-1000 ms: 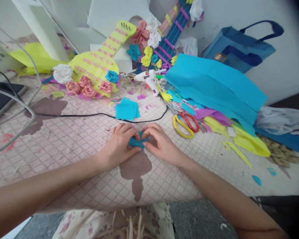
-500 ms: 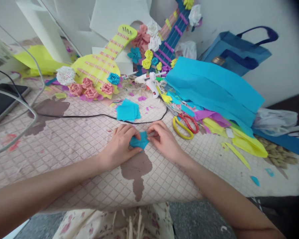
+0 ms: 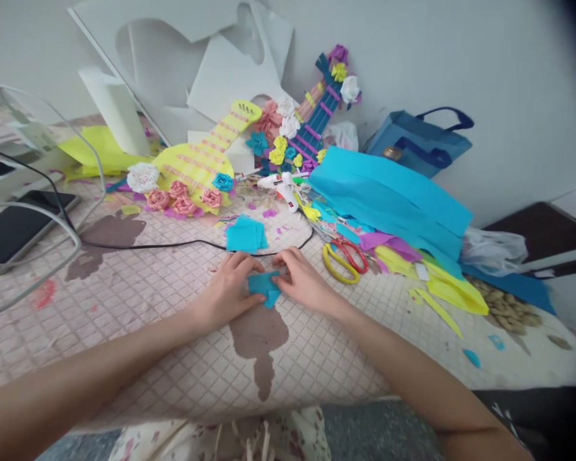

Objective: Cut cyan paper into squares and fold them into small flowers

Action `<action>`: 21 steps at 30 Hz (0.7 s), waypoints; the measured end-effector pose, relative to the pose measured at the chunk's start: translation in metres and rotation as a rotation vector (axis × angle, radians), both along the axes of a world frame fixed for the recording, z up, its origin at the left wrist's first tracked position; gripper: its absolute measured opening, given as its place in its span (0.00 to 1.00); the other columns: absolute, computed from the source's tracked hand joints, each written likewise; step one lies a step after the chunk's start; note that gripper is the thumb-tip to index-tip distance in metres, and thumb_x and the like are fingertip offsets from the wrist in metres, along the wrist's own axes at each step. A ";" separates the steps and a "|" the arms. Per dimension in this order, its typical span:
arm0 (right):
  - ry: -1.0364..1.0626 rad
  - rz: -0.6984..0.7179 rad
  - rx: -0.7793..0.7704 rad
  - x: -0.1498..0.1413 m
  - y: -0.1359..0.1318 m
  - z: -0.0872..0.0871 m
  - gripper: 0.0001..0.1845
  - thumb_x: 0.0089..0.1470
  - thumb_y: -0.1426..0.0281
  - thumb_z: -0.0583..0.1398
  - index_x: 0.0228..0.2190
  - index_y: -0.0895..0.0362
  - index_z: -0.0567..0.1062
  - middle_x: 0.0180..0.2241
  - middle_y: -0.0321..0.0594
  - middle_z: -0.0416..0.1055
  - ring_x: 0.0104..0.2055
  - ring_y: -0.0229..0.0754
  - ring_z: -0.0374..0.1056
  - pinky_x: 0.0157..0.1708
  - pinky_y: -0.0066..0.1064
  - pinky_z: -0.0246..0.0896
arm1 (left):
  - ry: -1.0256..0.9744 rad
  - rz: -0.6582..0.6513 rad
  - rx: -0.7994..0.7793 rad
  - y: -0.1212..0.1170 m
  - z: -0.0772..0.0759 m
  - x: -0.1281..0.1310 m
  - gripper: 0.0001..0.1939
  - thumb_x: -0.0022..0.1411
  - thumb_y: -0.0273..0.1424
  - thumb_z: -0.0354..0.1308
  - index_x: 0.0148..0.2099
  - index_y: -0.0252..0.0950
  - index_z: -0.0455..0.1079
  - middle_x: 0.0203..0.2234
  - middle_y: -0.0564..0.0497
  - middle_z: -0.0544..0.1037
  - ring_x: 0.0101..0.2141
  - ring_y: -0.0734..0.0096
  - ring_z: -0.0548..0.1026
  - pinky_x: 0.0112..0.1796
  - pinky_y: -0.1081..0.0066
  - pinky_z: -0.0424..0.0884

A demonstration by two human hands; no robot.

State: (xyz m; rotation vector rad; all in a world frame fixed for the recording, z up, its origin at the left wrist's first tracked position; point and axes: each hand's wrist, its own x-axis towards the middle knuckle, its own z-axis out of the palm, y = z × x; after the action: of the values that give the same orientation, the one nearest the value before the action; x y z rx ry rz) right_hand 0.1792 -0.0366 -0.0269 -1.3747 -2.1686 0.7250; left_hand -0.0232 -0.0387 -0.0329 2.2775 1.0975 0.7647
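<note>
A small piece of blue paper (image 3: 264, 287) lies partly folded between my two hands, a pointed corner turned toward me. My left hand (image 3: 226, 289) grips its left side, thumb along the lower edge and fingers curled over the upper edge. On the opposite side my right hand (image 3: 301, 280) pinches the upper right edge with thumb and bent fingers. Just beyond my hands is a loose stack of blue paper squares (image 3: 246, 235). A black cord (image 3: 192, 242) runs between that stack and my hands.
Scissors (image 3: 342, 261) with red and yellow handles lie right of my right hand. Behind are a white glue gun (image 3: 287, 192), a yellow paper guitar (image 3: 192, 163) with paper flowers, and large blue sheets (image 3: 388, 192). A phone (image 3: 24, 224) and cables lie left.
The view has tilted upward, showing more of the wall. The blue paper between my hands has changed shape, with a corner now pointing toward me. Both hands keep hold of it.
</note>
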 end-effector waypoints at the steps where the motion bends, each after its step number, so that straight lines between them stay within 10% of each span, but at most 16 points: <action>1: -0.009 0.004 -0.004 0.000 0.002 0.000 0.10 0.51 0.76 0.58 0.37 0.57 0.66 0.40 0.41 0.62 0.40 0.39 0.63 0.40 0.33 0.62 | 0.007 0.000 -0.006 0.000 0.000 0.000 0.17 0.53 0.32 0.62 0.45 0.37 0.64 0.41 0.46 0.68 0.46 0.56 0.65 0.45 0.56 0.66; 21: -0.041 -0.001 -0.077 -0.003 0.006 0.011 0.06 0.47 0.78 0.60 0.26 0.57 0.67 0.23 0.31 0.63 0.27 0.35 0.59 0.28 0.28 0.51 | 0.034 -0.134 -0.210 0.028 0.027 -0.003 0.17 0.53 0.37 0.61 0.45 0.37 0.68 0.41 0.45 0.74 0.45 0.58 0.72 0.41 0.62 0.70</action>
State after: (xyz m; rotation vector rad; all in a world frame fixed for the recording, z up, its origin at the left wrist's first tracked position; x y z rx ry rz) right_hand 0.1765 -0.0303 -0.0159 -1.4412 -2.1919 0.7945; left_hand -0.0259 -0.0111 -0.0058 2.1677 0.9792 0.5333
